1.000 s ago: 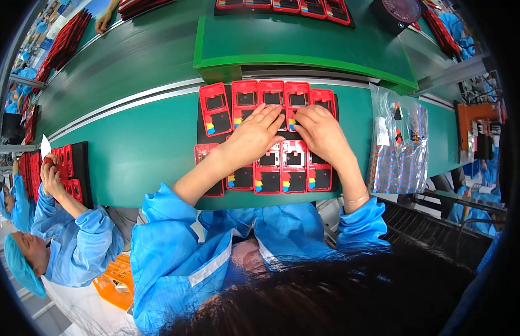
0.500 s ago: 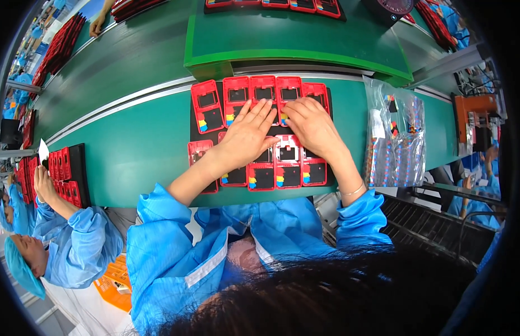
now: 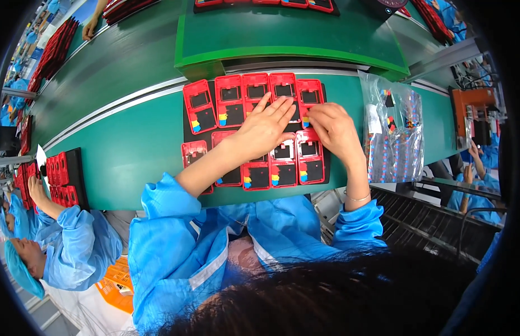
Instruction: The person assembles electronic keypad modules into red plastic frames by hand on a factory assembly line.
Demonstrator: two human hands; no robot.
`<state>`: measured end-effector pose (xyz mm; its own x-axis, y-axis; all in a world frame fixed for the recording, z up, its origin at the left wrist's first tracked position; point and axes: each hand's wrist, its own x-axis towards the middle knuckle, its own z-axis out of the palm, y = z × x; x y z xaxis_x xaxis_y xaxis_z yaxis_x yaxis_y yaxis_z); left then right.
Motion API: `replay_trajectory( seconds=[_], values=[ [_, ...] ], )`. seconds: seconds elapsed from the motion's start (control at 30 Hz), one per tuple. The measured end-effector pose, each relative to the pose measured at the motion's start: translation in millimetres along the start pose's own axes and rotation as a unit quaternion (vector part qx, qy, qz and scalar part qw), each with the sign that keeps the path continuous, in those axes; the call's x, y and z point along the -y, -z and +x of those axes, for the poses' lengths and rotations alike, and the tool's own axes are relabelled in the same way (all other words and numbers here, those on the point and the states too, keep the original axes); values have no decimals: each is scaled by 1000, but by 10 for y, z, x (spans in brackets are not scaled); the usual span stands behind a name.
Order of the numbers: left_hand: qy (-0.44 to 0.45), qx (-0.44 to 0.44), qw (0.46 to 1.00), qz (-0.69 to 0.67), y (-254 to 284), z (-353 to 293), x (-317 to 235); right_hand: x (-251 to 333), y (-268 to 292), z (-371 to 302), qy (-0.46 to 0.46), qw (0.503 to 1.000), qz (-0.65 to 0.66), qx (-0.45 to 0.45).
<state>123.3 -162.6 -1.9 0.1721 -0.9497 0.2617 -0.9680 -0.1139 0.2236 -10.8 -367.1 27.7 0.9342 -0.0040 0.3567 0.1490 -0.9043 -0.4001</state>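
Two rows of red plastic casings (image 3: 199, 99) lie on a black tray (image 3: 187, 133). Each visible one has a dark window and a black inset, most with a yellow, red and blue patch at a corner. My left hand (image 3: 264, 127) rests across the middle casings of both rows with its fingers stretched out, hiding parts of them. At the far right casing (image 3: 310, 85) of the back row, my right hand (image 3: 335, 131) has its fingers bent and pinched together at the coloured patch. Whether a small piece is between those fingertips is hidden.
A clear plastic bag (image 3: 394, 134) with coloured strips inside lies right of the tray. Beyond it all stands a raised green shelf (image 3: 288, 42) holding more red casings. Left, a co-worker (image 3: 75, 241) in blue handles another tray (image 3: 75, 168) of red casings.
My right hand has shifted right from the fourth back-row casing to the far right one. My left hand has slid slightly right, staying spread. The co-worker's hand has moved down and left.
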Motion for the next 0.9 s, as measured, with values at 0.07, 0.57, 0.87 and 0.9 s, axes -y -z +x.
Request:
replay_trajectory(
  seconds=[0.07,0.57,0.87,0.9],
  values=[
    [9,-8,1000,-5,-72,28,-4,-31,0,14,2,1000,-21,-23],
    [9,-50,998,36,-165,82,-72,51,5,-51,19,994,-108,-23],
    [18,-24,998,58,-97,93,-111,26,-134,-26,-10,995,-92,-30],
    [16,-23,998,55,-105,76,-111,36,-164,-46,-10,995,-85,-51]
  ],
)
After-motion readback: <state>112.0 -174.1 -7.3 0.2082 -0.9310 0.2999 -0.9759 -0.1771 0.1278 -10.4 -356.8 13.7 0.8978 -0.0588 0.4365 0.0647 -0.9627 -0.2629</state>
